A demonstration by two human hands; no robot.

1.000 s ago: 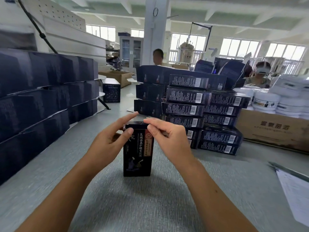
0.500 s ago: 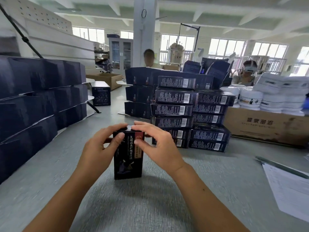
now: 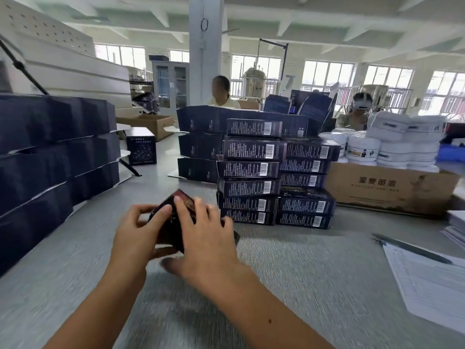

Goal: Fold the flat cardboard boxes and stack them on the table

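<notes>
A dark, red-accented box [image 3: 168,231], tilted and blurred, apparently folded shut, was clasped over the counter [image 3: 302,263] in the grip of the left hand [image 3: 137,238] and right hand [image 3: 207,244].

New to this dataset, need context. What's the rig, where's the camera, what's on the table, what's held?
No machine: a person's bare hands, filmed by one wide-angle camera on their head, looking forward and down. The left hand and right hand both hold a small dark box, tilted. On the grey table behind it stands a stack of folded boxes. Flat boxes are piled at left. A carton with white jars on top sits at right, with papers nearer.
</notes>
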